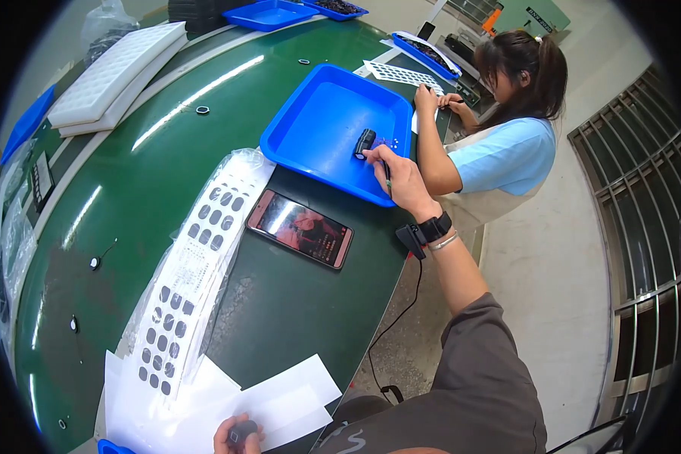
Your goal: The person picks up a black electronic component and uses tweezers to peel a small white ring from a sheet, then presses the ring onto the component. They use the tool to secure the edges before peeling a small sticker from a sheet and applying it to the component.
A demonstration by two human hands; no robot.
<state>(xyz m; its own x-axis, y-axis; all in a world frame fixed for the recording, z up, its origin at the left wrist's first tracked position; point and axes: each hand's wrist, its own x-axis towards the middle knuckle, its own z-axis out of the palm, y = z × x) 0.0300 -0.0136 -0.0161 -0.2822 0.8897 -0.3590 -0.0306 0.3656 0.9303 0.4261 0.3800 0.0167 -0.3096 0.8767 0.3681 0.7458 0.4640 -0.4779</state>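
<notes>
Left hand (224,436), lower edge: fingers curled round a dark rounded piece (242,432), held over white paper sheets (299,387). Right hand (402,181) reaches into the blue tray (301,113), fingertips at the near end of black pieces (365,141) lying at the tray's right side; can't tell if it's gripping them, small and partly covered. Tray sits on green counter (378,265). Phone (301,229) just below tray, sticker sheet (180,265) left of phone. Co-worker (511,147) beside tray, right.
</notes>
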